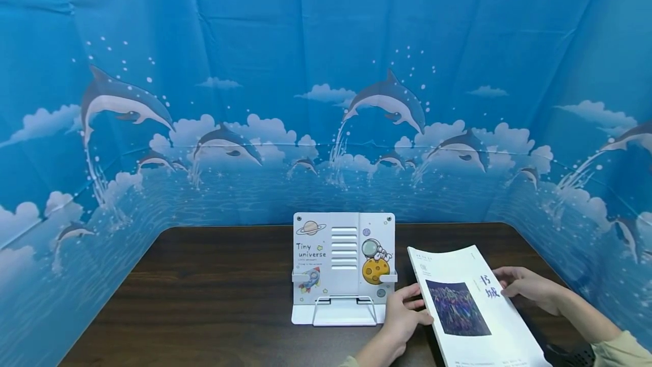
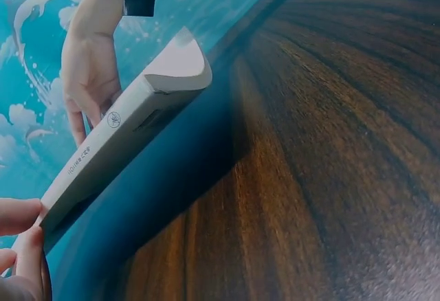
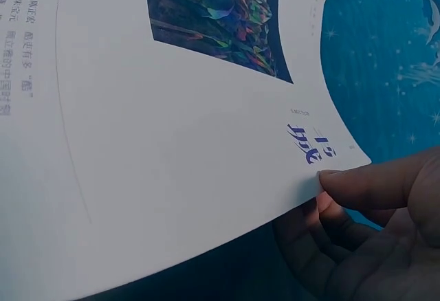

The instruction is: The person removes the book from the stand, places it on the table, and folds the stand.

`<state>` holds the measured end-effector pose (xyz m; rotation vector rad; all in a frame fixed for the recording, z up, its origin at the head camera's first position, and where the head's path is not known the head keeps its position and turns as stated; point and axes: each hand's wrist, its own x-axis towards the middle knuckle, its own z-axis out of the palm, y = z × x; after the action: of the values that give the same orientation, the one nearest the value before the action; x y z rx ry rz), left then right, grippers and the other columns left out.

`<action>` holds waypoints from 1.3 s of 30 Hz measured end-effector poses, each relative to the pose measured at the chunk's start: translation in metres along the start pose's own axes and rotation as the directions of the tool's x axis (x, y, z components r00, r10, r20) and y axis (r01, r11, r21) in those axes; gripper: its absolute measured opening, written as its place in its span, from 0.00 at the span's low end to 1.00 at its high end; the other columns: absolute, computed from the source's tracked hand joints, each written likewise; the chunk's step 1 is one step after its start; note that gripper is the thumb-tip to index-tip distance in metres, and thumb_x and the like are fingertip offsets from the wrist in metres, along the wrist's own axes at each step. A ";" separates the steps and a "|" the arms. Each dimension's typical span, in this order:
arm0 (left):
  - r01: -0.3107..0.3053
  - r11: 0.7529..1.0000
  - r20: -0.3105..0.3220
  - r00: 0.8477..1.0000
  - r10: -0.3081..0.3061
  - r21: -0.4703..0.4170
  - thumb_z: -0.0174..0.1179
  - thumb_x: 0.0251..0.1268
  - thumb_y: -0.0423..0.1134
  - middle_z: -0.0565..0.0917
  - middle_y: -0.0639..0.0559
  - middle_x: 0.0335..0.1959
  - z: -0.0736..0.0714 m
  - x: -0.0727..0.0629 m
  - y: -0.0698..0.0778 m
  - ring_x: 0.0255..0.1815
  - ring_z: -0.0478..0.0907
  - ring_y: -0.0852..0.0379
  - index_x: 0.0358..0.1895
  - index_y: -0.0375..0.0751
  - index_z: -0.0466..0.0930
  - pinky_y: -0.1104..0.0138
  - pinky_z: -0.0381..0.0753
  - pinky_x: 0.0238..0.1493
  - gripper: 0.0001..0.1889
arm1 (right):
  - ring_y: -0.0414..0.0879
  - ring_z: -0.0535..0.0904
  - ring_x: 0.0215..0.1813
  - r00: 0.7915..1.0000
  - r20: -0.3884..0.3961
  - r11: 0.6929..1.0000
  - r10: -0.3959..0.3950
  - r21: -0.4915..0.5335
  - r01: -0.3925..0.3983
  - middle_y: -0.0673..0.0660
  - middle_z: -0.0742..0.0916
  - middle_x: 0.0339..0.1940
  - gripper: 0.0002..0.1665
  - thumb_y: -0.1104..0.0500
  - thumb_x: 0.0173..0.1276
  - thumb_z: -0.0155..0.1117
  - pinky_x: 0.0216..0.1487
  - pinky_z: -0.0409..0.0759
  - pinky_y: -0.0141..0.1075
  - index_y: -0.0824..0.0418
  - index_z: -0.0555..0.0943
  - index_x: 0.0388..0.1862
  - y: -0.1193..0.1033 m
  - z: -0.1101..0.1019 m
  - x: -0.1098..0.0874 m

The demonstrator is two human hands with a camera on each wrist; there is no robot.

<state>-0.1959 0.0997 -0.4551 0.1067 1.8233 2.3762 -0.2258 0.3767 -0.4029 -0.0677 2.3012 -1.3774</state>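
Magazine [image 1: 479, 304] held between left hand [image 1: 402, 315] and right hand [image 1: 532, 289], at the right of the table [image 1: 204, 299].
Loosening either pinch could let the pages sag or slip. Left thumb and fingers grip the spine [image 2: 96, 148]; right thumb rests on the cover, fingers curled beneath. Farther off, leftward: white stand [image 1: 343, 285], upright; then dolphin curtain [image 1: 280, 44].

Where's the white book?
The white book is at the lower right of the head view, between the left hand and right hand, right of the white stand.
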 end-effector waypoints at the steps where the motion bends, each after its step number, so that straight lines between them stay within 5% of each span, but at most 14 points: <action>1: 0.006 1.000 0.000 1.000 -0.006 -0.016 0.56 0.26 0.09 0.76 0.47 0.41 0.000 0.000 -0.001 0.35 0.76 0.58 0.50 0.25 0.74 0.67 0.81 0.35 0.34 | 0.49 0.76 0.37 1.000 0.005 1.000 0.001 0.003 -0.001 0.57 0.77 0.35 0.32 0.69 0.60 0.51 0.38 0.78 0.43 0.85 0.53 0.59 0.001 0.000 0.001; 15: 0.066 0.997 0.010 0.998 -0.066 -0.050 0.52 0.24 0.06 0.74 0.45 0.43 -0.002 0.002 -0.009 0.36 0.77 0.57 0.51 0.23 0.72 0.64 0.82 0.35 0.36 | 0.51 0.80 0.38 0.997 0.005 0.996 0.074 0.045 -0.075 0.58 0.82 0.37 0.33 0.69 0.59 0.53 0.39 0.79 0.45 0.82 0.54 0.59 0.007 0.001 0.010; 27: 0.062 0.998 0.005 0.998 -0.062 0.003 0.52 0.26 0.06 0.74 0.45 0.43 -0.001 0.005 -0.016 0.36 0.77 0.56 0.51 0.24 0.72 0.64 0.82 0.34 0.35 | 0.51 0.79 0.41 0.995 0.101 0.994 -0.016 0.105 0.006 0.58 0.80 0.41 0.40 0.69 0.59 0.56 0.41 0.79 0.46 0.84 0.48 0.62 0.026 -0.004 0.015; 39: 0.060 0.991 -0.028 0.998 -0.057 0.123 0.51 0.27 0.06 0.76 0.47 0.32 0.002 0.001 -0.011 0.28 0.79 0.56 0.49 0.24 0.74 0.69 0.80 0.23 0.33 | 0.52 0.78 0.42 0.993 0.097 0.983 -0.069 0.178 0.051 0.59 0.78 0.42 0.48 0.69 0.58 0.57 0.42 0.78 0.46 0.80 0.38 0.66 0.034 -0.001 0.014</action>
<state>-0.1960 0.1044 -0.4649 0.0369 1.9562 2.2343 -0.2325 0.3905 -0.4360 -0.1505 2.1007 -1.5636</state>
